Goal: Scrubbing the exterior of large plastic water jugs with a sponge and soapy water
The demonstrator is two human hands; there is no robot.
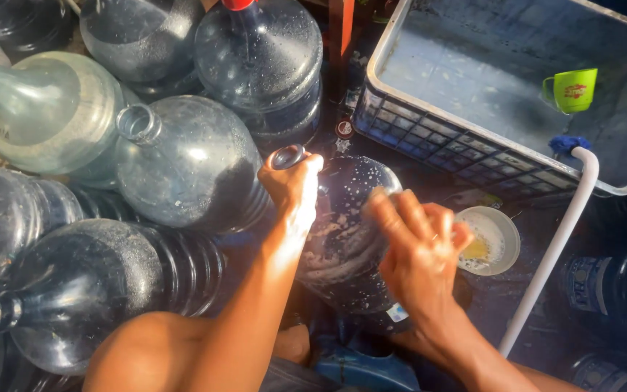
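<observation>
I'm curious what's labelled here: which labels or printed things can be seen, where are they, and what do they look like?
Label: small pale tag low on the soapy jug between the left hand and right hand.
Label: blue and white band on the dark jug at right.
Green cup: in the water tub, reddish print on its side.
Round sticker: dark, beside the tub's corner.

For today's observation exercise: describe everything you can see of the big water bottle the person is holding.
The water bottle is a large, clear bluish plastic jug, lying tilted with its open neck pointing up-left. Soapy foam streaks its rounded shoulder and ribbed body. The left hand grips the neck; the right hand presses on its side. Similar bottles lie to its left.
</observation>
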